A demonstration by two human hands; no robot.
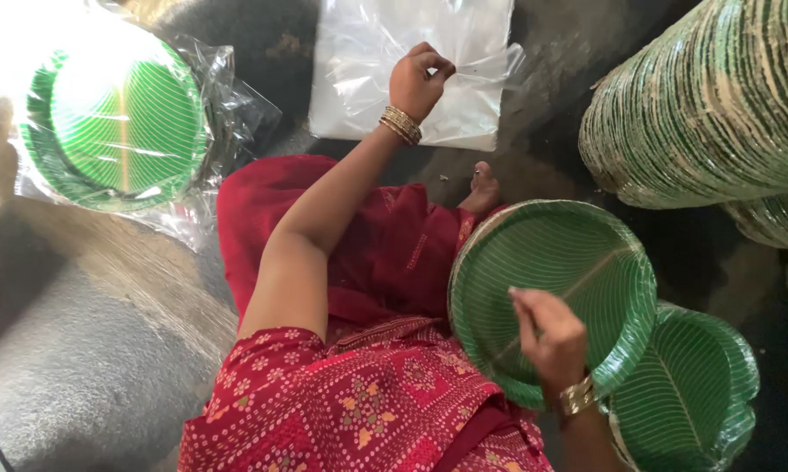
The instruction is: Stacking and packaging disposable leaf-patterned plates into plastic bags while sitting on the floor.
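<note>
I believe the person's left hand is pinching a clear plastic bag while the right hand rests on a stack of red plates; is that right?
Not quite: the head view shows the plates under the right hand are green, not red. The left hand is indeed pinching a clear plastic bag.

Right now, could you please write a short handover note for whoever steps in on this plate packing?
Left hand: pinching the top clear plastic bag of the flat pile ahead.
Right hand: on the green leaf-patterned paper plates held on the lap.
Done: one bagged plate bundle lies to the left.
Left: loose plates to the right and the tall stacks remain unbagged.
</note>
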